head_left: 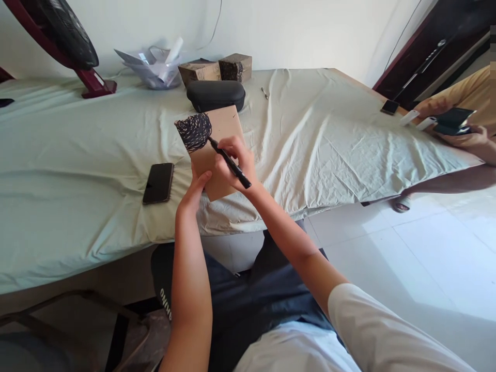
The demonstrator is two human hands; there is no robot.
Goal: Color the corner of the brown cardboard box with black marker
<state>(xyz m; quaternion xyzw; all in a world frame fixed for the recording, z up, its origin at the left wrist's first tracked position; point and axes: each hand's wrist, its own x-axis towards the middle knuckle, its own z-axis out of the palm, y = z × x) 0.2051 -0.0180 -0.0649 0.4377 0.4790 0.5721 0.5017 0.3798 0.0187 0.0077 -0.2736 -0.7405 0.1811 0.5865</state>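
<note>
A brown cardboard box [222, 124] is tilted up above the cloth, its upper left corner covered in dense black scribbled strokes. My left hand [196, 188] grips its lower left edge, thumb on the front face and the other fingers hidden behind. In my right hand [237, 160] is a black marker [232, 164], held like a pen. The marker's tip meets the right border of the scribbled patch. A dark phone [158, 183] lies on the cloth left of my left hand. Just beyond the box sits a black zip case [216, 94].
A pale green cloth [96, 139] covers the table. Along the wall stand a dark red fan [98, 85], a clear plastic basket [155, 72] with items inside, and two boxes [235, 67]. At the right, another person's hands [465, 137] hold a dark object.
</note>
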